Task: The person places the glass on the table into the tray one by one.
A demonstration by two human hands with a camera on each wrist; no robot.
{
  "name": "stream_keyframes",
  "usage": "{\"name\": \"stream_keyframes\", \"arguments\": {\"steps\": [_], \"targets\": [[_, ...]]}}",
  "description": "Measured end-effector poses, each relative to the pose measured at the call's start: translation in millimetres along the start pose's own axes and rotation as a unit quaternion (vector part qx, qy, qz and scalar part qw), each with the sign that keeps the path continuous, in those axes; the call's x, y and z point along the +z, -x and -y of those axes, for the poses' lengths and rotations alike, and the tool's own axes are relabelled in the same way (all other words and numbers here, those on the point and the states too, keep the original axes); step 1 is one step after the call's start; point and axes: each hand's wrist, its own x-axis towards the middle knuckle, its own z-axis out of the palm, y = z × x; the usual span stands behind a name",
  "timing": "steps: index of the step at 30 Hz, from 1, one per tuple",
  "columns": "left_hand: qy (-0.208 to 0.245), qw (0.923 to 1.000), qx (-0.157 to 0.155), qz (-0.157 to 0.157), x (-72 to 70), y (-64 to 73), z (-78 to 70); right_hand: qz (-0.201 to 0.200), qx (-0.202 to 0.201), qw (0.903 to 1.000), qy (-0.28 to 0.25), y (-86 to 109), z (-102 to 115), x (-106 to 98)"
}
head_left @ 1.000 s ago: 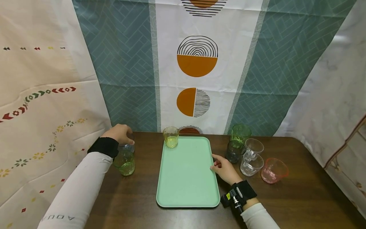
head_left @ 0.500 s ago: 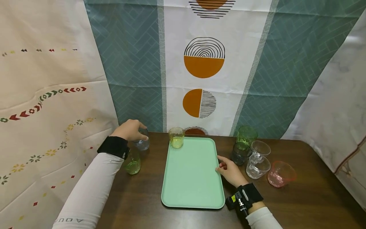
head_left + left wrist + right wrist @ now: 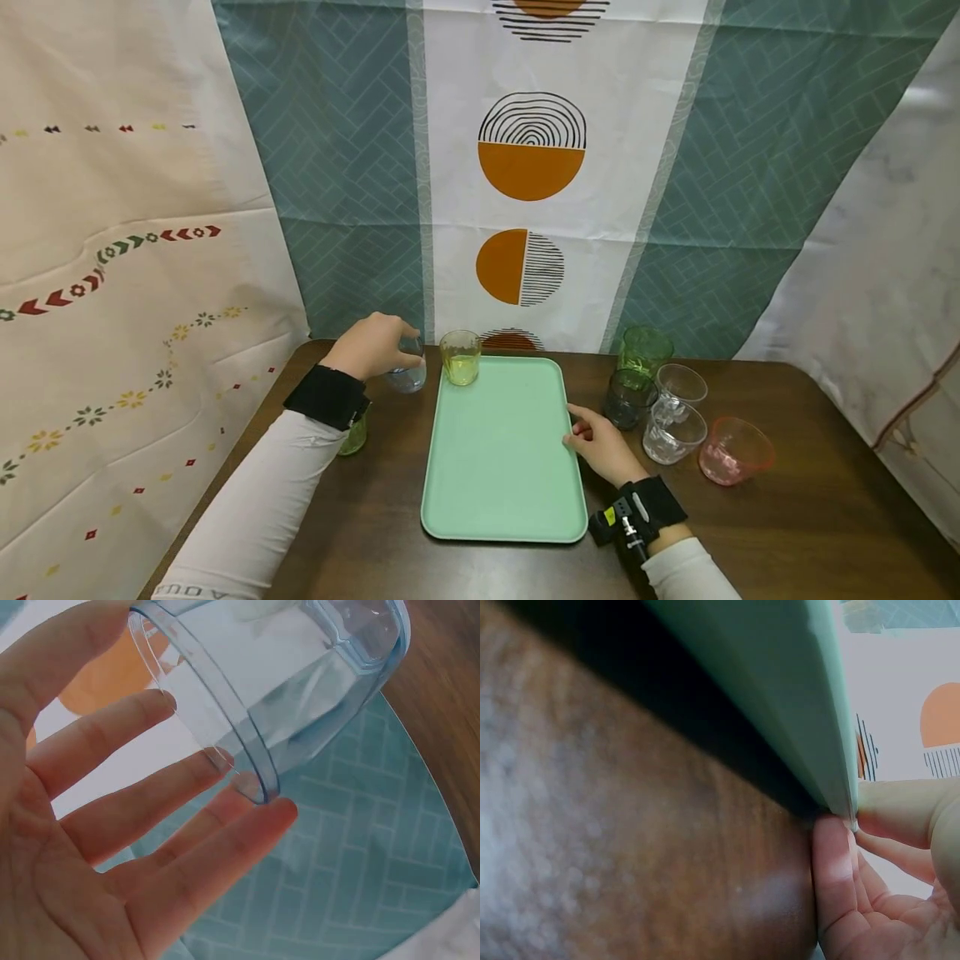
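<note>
Your left hand (image 3: pixel 375 346) pinches the rim of the clear bluish tumbler (image 3: pixel 322 697) between thumb and fingertips, the tumbler just to that hand's right. Your right hand (image 3: pixel 600 446) pinches the edge of the mint-green tray (image 3: pixel 506 467), which lies to its left (a yellow tumbler (image 3: pixel 461 367) is at the far left corner). Just right of that hand is a dark gray tumbler (image 3: pixel 626 408).

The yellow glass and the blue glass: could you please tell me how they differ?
The yellow glass has a yellow tint, the blue glass a faint blue one. The yellow glass stands on the green tray, untouched; the blue glass is left of it, held by the left hand. Both are see-through.
</note>
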Motion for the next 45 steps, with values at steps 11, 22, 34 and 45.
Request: {"name": "stream_keyframes", "arguments": {"steps": [11, 22, 34, 45], "targets": [[-0.029, 0.9969, 0.063, -0.038, 28.0, -3.0, -35.2, 0.002, -0.005, 1.0000, 0.000, -1.5, 1, 0], [-0.009, 0.9969, 0.071, -0.032, 47.8, -4.4, -53.8, -0.002, 0.002, 1.0000, -0.003, 0.5, -2, -1], [-0.019, 0.9978, 0.063, -0.009, 64.7, -9.7, -62.5, -0.002, 0.007, 1.0000, -0.005, 1.5, 0, 0], [-0.011, 0.9984, 0.056, -0.001, 74.2, -12.7, -60.1, -0.007, 0.005, 0.9999, -0.007, -0.7, -2, 0]]}}
